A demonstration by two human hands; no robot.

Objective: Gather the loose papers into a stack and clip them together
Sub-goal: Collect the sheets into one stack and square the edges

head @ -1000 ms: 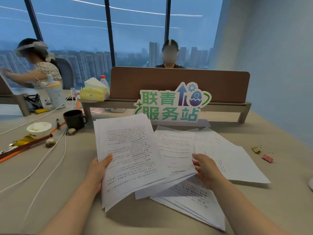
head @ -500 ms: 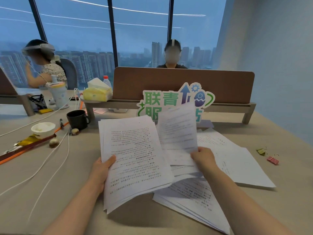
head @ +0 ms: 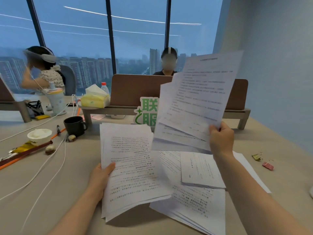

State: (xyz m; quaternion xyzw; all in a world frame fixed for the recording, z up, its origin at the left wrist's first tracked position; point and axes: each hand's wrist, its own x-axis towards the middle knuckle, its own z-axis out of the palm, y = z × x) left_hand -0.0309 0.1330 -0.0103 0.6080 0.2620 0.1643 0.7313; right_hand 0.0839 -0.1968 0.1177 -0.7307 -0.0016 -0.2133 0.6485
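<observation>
My left hand (head: 101, 175) grips a thick stack of printed papers (head: 133, 167) by its left edge, thumb on top, held just above the desk. My right hand (head: 221, 139) pinches a fanned bunch of sheets (head: 194, 106) at their lower right corner and holds them up in the air, tilted to the right. More loose papers (head: 201, 170) lie spread on the desk under and between my arms. Two binder clips lie on the desk at the right: an olive one (head: 257, 157) and a pink one (head: 268, 165).
A black mug (head: 75, 125), a white bowl (head: 39, 135), white cables (head: 50, 158) and small items lie on the left of the desk. A brown divider (head: 135, 89) with a green sign (head: 146, 111) stands behind the papers. Two people sit beyond.
My right hand has lifted a bunch of sheets off the desk and raised it high to the right. The left hand keeps its stack in about the same place.
</observation>
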